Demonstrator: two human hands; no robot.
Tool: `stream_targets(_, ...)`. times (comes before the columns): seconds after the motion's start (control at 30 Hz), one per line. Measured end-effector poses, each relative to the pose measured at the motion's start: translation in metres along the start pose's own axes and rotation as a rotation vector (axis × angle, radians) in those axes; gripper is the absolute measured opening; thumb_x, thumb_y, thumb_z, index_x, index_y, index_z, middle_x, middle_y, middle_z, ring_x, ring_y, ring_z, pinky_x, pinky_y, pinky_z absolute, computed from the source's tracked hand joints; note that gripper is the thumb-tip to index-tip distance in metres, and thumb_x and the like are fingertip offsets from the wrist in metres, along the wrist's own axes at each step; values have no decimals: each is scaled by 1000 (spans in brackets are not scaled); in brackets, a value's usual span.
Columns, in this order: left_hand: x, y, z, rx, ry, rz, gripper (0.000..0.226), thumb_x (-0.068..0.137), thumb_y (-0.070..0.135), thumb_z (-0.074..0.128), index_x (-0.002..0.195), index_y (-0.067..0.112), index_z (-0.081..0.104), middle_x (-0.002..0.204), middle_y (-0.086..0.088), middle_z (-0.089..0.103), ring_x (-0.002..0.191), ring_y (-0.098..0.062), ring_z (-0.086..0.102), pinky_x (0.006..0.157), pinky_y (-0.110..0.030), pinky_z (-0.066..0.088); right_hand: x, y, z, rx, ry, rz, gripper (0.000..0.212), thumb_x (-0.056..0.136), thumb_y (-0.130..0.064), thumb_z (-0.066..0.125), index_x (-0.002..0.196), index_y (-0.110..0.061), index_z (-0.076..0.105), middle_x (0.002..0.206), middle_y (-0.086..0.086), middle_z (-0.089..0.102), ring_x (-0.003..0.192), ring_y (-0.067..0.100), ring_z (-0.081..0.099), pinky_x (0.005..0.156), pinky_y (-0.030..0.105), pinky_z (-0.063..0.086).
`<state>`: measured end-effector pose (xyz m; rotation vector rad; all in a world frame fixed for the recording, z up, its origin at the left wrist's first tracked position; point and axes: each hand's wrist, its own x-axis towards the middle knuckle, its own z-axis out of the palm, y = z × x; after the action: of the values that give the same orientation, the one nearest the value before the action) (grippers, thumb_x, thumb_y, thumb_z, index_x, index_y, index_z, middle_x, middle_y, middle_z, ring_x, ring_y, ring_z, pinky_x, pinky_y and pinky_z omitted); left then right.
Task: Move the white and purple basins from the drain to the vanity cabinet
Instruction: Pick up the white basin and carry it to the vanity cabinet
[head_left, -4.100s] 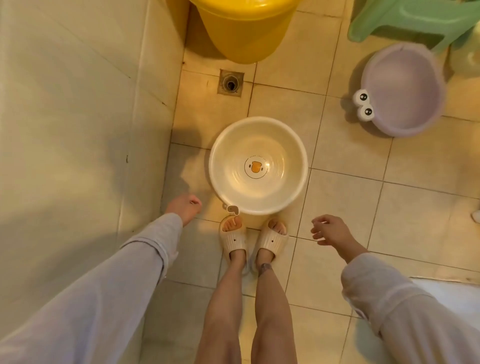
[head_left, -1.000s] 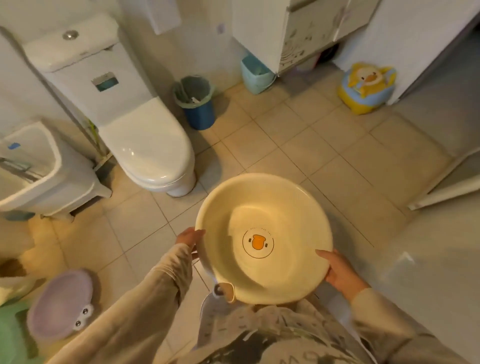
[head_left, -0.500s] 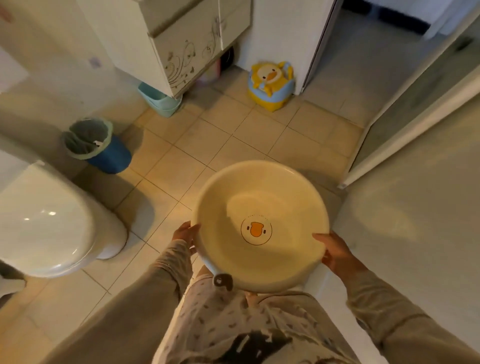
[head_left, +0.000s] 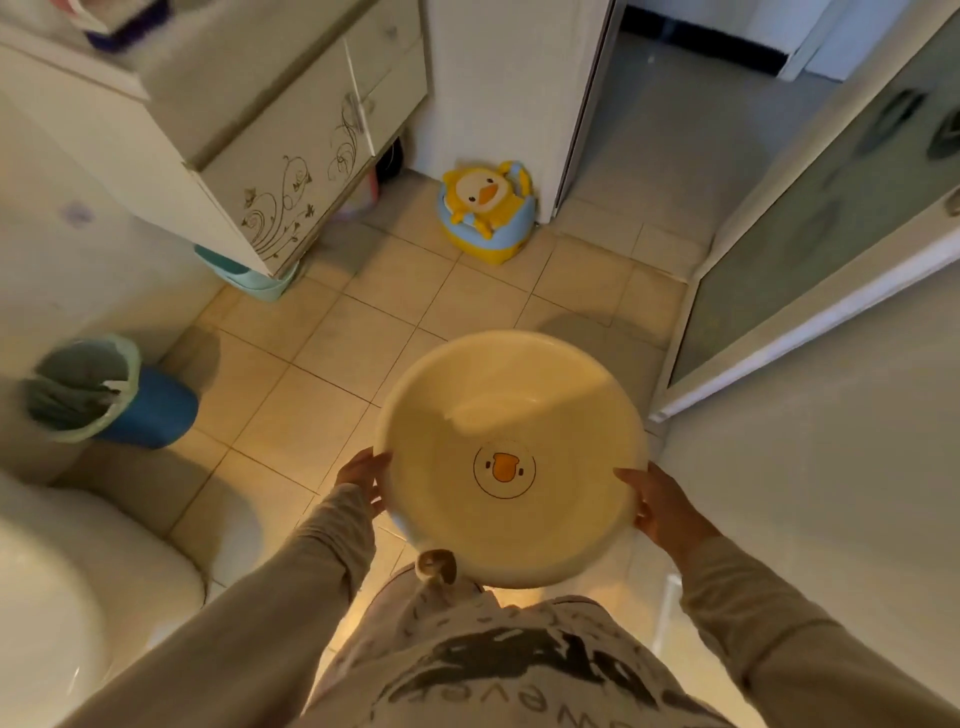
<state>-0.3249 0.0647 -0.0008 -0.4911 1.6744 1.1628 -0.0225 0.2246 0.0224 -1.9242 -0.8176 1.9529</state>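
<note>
I hold the white basin (head_left: 511, 415) level in front of my waist; a duck face is printed on its bottom. My left hand (head_left: 363, 480) grips its left rim and my right hand (head_left: 657, 506) grips its right rim. The vanity cabinet (head_left: 291, 156), white with brown floral scrolls on its doors, stands ahead at the upper left, above the tiled floor. The purple basin and the drain are out of view.
A blue bin with a pale liner (head_left: 98, 389) sits at the left, and the toilet (head_left: 62, 597) at the lower left. A teal container (head_left: 249, 275) lies under the cabinet. A yellow duck potty (head_left: 485, 210) stands by the doorway. A glass door (head_left: 810, 244) is at the right.
The white basin has left the floor by the drain and is now carried in both hands. I have turned away from the drain; the cabinet and the duck potty are now closer.
</note>
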Motion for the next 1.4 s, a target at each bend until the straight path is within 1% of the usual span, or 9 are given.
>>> stream_targets(0.23,40,95,48,62,-67,-11,52,86,15,61,136,14,47,140,-13,51,108,-33,52,89,-43,45,48,-82,40,46,25,-2,54,86,-8,59,138,-13,46,128,14,55,109,33,50,91,46,45)
stream_targets(0.53,79,193,111,61,-67,20,48,85,14,63,131,14,51,135,-13,53,101,-30,51,85,-41,46,121,-174,72,73,19,36,53,85,-7,60,136,-16,48,107,6,60,106,31,50,87,45,44)
stream_targets(0.73,112,217,161,-84,18,-2,51,84,10,62,133,13,49,139,-14,51,126,-37,47,101,-47,42,197,-259,84,-82,-74,44,53,85,-10,61,136,-16,48,118,8,58,104,30,53,83,40,47)
stream_targets(0.83,112,218,189,-185,87,-38,52,85,8,61,134,13,48,137,-13,51,124,-36,49,100,-47,41,231,-313,88,-202,-127,60,50,86,-9,60,134,-16,49,114,8,58,88,25,56,73,37,47)
stream_targets(0.93,108,213,217,-291,130,-74,50,86,8,60,134,12,48,120,-10,55,107,-27,50,93,-42,42,263,-363,93,-335,-201,64,45,87,-8,58,130,-17,51,100,5,61,85,25,56,69,36,48)
stream_targets(1.07,106,209,246,-416,191,-92,40,85,6,59,125,11,54,112,-6,54,103,-26,49,93,-43,43,299,-420,116,-468,-293,59,43,87,-7,56,130,-15,52,99,8,63,87,27,57,72,36,49)
stream_targets(1.17,101,213,254,-479,230,-92,35,84,4,60,119,9,57,111,-10,55,100,-27,50,93,-43,44,321,-443,143,-547,-342,44,46,89,-6,53,134,-10,49,120,16,60,104,34,58,83,42,50)
stream_targets(1.23,101,217,254,-536,260,-84,38,84,4,60,121,6,56,111,-11,55,100,-28,51,96,-45,43,334,-450,161,-582,-401,46,48,90,-4,51,138,-6,46,132,22,56,117,37,54,98,49,44)
stream_targets(1.4,112,224,242,-640,334,-87,53,84,5,61,136,6,47,127,-17,56,118,-35,51,104,-49,41,348,-456,214,-685,-446,74,50,90,-5,53,139,-5,44,135,23,53,122,38,51,100,52,43)
